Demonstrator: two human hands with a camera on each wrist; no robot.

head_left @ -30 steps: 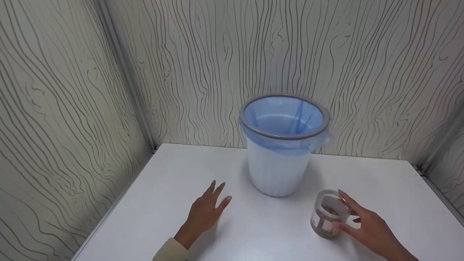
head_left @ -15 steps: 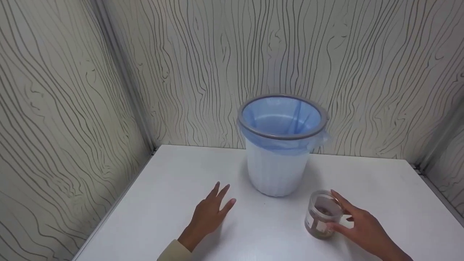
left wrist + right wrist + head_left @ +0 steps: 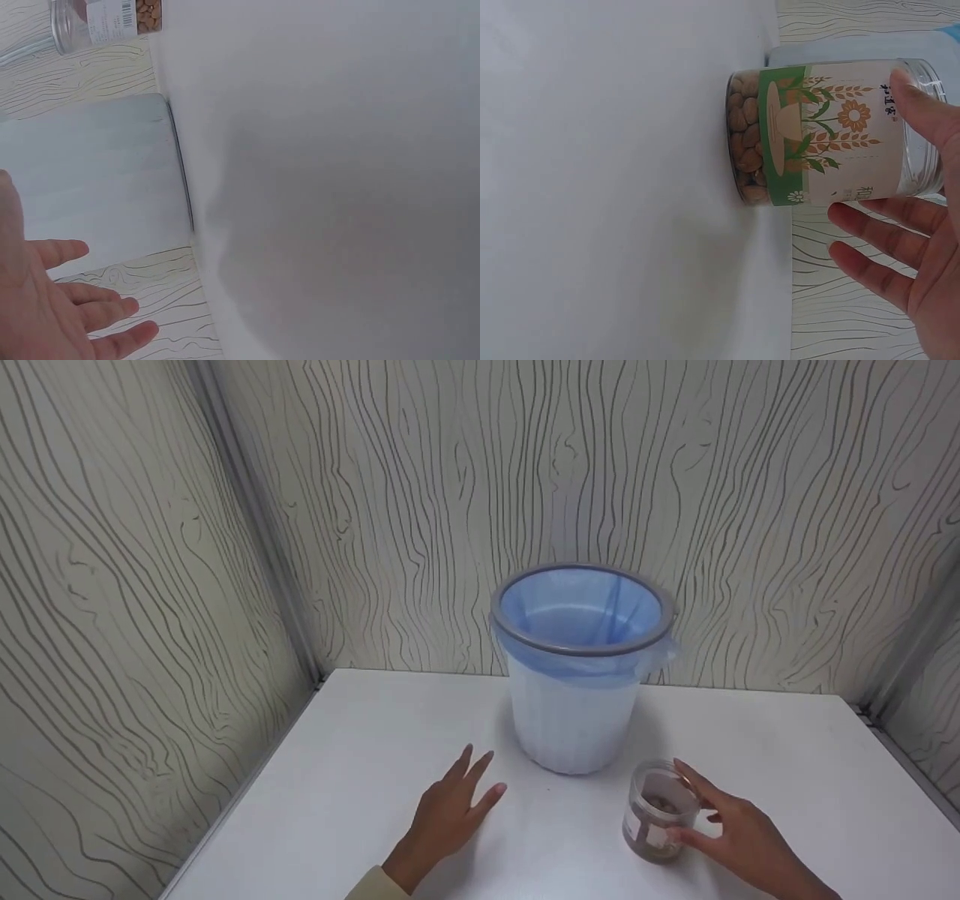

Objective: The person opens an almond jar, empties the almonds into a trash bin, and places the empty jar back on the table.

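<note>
A clear round jar point(image 3: 651, 834) of brown nuts, perhaps almonds, is right of centre in the head view. No lid shows on its top. My right hand point(image 3: 739, 834) grips it near the rim, thumb on one side and fingers on the other. In the right wrist view the jar's printed label point(image 3: 847, 135) is green and cream, with nuts filling the bottom part. Whether its base touches the table cannot be told. My left hand point(image 3: 448, 814) is held over the table, fingers spread and holding nothing. The jar's barcode side point(image 3: 112, 19) shows in the left wrist view.
A white bin point(image 3: 574, 727) with a grey rim and blue liner stands behind and between the hands, close to the jar. The white table point(image 3: 397, 712) meets wood-grain patterned walls point(image 3: 420, 510) at the back and sides.
My right hand and the jar have shifted a little left in the head view. My left hand has moved slightly right, its fingers still spread. The bin stays in place.
</note>
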